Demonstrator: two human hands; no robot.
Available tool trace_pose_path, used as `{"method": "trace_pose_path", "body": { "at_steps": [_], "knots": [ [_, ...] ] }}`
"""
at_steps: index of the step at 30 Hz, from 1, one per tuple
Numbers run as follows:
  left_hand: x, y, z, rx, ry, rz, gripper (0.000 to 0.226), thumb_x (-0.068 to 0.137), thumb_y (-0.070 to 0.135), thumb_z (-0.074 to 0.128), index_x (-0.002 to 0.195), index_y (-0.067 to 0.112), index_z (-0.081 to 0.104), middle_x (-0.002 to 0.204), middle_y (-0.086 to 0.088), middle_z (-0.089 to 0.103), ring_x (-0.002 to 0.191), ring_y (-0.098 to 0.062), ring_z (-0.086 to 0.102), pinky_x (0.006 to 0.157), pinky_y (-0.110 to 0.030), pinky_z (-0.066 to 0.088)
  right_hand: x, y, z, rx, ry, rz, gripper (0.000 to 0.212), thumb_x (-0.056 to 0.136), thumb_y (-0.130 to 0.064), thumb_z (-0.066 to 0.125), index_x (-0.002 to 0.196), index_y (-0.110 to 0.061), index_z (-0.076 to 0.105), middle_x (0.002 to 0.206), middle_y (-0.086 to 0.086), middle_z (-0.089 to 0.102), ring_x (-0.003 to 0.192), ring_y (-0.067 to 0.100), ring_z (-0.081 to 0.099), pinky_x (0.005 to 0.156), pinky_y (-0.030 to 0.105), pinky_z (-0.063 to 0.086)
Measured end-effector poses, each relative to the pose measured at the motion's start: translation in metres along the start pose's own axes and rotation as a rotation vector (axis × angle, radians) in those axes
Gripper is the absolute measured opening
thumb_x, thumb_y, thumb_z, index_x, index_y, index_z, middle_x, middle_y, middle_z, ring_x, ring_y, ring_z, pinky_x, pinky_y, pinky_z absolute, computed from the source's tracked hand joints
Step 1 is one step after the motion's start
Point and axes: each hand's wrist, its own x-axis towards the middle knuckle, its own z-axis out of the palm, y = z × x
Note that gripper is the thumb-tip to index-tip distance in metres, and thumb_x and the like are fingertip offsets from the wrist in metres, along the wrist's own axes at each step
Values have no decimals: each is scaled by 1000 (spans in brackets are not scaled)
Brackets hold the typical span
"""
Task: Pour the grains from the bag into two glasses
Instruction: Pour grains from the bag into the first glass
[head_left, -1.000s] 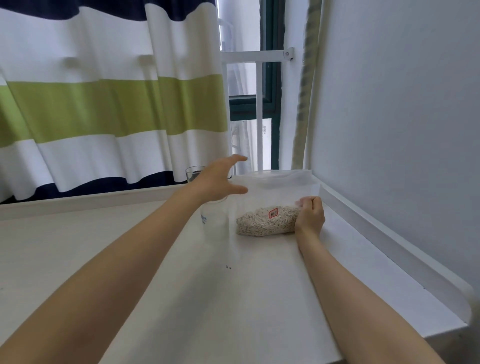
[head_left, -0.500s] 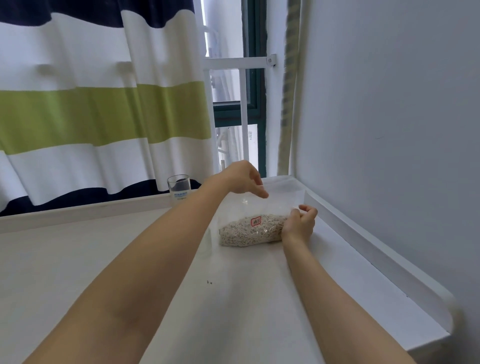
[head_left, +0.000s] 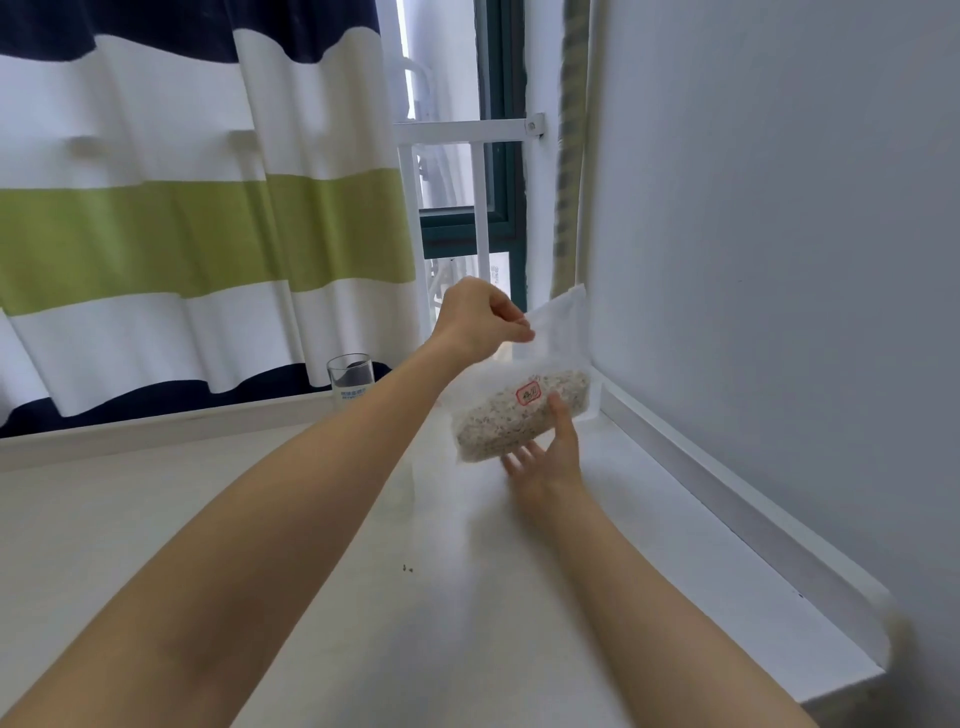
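So the bag (head_left: 524, 400) is up off the worktop (head_left: 363, 597) right now, hanging a bit right of centre in the frame, close to the wall. The left hand (head_left: 478, 319) is pinching the top edge of the plastic between thumb and fingertips, and the right hand (head_left: 550, 457) is spread open underneath, fingers cupping the bottom where the grains (head_left: 514, 415) have settled, thumb up against the front by the little red label (head_left: 529, 393). Looks like thin, floppy film to me, no stiffness at all, so all the weight sits in that lump at the bottom while the upper half is just empty plastic that'll fold wherever it wants. Probably not heavy, but the load will shift the second you tilt it. I'd keep one hand under the grain mass and use the other to hold the mouth near a corner so it makes a spout, otherwise it'll dump wide. Smooth plastic can slip too, so pinch firmly. I can only clearly see one glass (head_left: 350, 376), left of centre near the striped curtain (head_left: 156, 234), apart from the bag; it's fragile and has a narrow opening, so pour slowly. Can't tell whether the bag is open yet.
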Motion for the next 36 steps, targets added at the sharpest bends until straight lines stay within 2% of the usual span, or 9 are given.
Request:
{"method": "trace_pose_path", "body": {
  "at_steps": [3,5,7,11,14,19,25,31,36],
  "knots": [
    [-2,7,-1,-82,67,-11,17,73,14,80,86,5,74,72,3,62,65,-5,54,66,-17,46,-6,5,4,-23,-245,77,74,67,-56,71,129,-24,47,126,6,59,112,27,59,88,48,52],
    [-5,10,1,-113,85,-11,17,72,14,81,85,5,74,71,4,62,65,-4,55,67,-17,47,-7,5,5,41,-368,116,68,63,-55,73,121,-22,57,118,7,64,105,27,63,91,48,49],
    [-7,12,0,-119,75,-12,17,72,15,81,84,6,74,71,4,63,65,-5,56,66,-17,47,-9,3,5,137,-439,138,55,58,-50,79,102,-19,66,104,8,67,92,26,68,82,41,52],
    [-12,13,-9,-67,-29,-19,18,75,17,79,89,7,74,72,6,63,67,-5,56,58,-14,42,-5,-1,2,142,-394,133,42,80,-51,60,100,-14,59,100,11,63,89,26,64,71,36,58],
    [-17,5,-24,-79,-113,-13,16,79,23,75,91,14,73,82,4,68,78,-9,61,69,-18,49,-1,-3,1,92,-349,112,44,79,-51,59,102,-13,55,90,9,62,84,24,63,69,36,58],
    [-36,-32,-53,-136,-117,-35,18,87,22,66,102,13,70,94,-1,72,79,-8,62,81,-25,50,5,-3,-1,24,-373,37,77,35,-53,88,94,-14,60,75,6,61,70,23,67,63,35,58],
    [-56,-62,-56,-145,-119,-76,11,85,16,69,93,9,73,73,4,68,65,-2,60,66,-12,44,1,-4,-3,8,-308,46,37,83,-48,58,86,-11,55,75,6,56,69,22,61,57,30,57],
    [-50,-55,-52,-124,-82,-57,10,83,12,70,92,7,72,74,0,70,59,-4,62,55,-11,48,0,-7,-4,8,-328,38,40,73,-48,63,92,-13,57,81,7,58,75,23,61,70,36,54],
    [-51,-56,-50,117,25,-12,9,76,5,72,81,12,70,69,3,66,67,-11,63,69,-22,53,2,-6,-6,-18,-326,50,41,75,-46,62,98,-12,58,88,8,60,81,24,61,75,41,52]
  ]
}}
